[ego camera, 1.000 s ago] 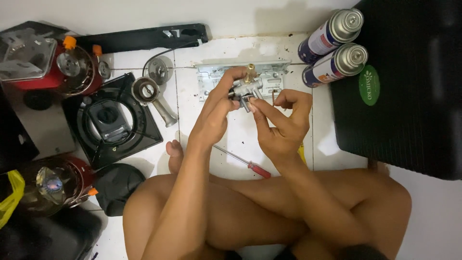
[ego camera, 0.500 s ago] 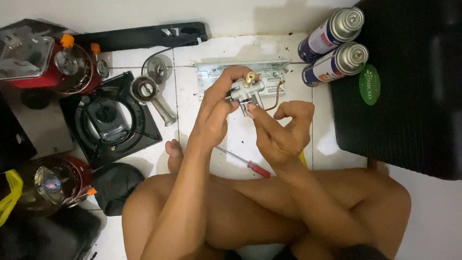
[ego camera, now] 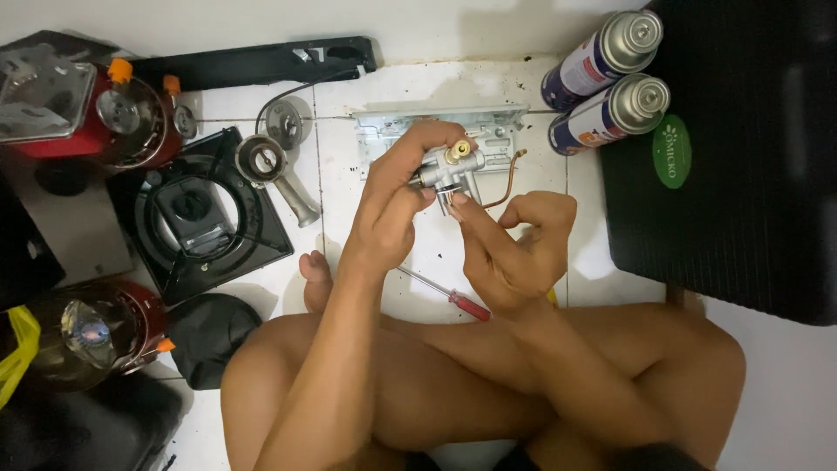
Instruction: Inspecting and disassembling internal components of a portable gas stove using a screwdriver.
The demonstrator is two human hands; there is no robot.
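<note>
Head view, and right at the centre sits the small metal valve body (ego camera: 449,170) with its brass cap, lifted clear of the tiled floor (ego camera: 418,96). The left hand (ego camera: 397,196) has its fingers (ego camera: 417,139) clamped around the valve body from above and behind. The right hand (ego camera: 514,249) comes in from below, index finger and thumb pinched together at the stem on its underside; whether they grip a small part there, I cannot tell. It reads as fitting or turning work at that stem, and the next move likely calls for a steady left-hand hold while the right fingertips twist with care.

Just beyond the fingers lies a grey metal plate (ego camera: 497,131) with a thin copper tube (ego camera: 506,183) curling off it. Below the hands, a red-handled screwdriver (ego camera: 453,296) rests on the floor. Farther right, two gas canisters (ego camera: 602,87) lie against a black case (ego camera: 741,174). Left of the fingers, a burner head (ego camera: 261,157) and a black stove frame (ego camera: 209,218).

Against half a second ago, the valve body has tilted, and the right fingers have dropped under it.
</note>
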